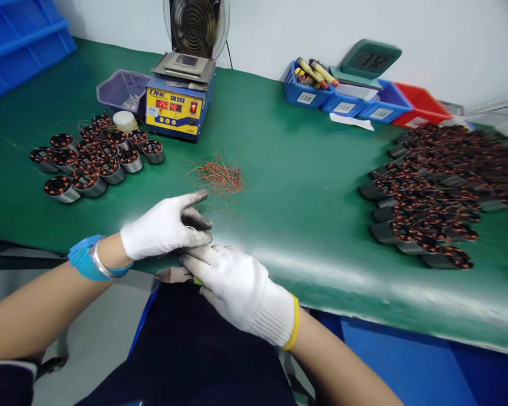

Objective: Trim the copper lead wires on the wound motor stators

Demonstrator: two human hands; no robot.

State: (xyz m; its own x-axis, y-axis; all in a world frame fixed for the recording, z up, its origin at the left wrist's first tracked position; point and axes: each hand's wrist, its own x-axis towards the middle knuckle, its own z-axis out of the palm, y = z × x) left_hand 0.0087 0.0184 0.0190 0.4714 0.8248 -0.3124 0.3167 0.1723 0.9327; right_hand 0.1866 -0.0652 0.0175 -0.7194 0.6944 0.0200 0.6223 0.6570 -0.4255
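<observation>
My left hand (pixel 169 225), in a white glove with dark-stained fingertips, curls over the table's front edge around a motor stator (pixel 190 228). Only a curved bit of the stator's metal rim shows between the fingers; the rest is hidden. My right hand (pixel 237 285), gloved in white with a yellow cuff, is closed on wire cutters (pixel 175 275). Their worn metal head points left, and a bit of green handle shows beside the fingers. The hands touch at the fingertips. Just beyond them lies a loose pile of copper wire clippings (pixel 220 177).
Several copper-wound stators (pixel 88 181) stand at left, and many more (pixel 427 231) crowd the right. A solder pot (pixel 178 107) with a lit display sits at the back, beside a purple bin (pixel 122 93) and a fan (pixel 195 28). Blue bins (pixel 307 98) and a red bin (pixel 419 107) line the wall.
</observation>
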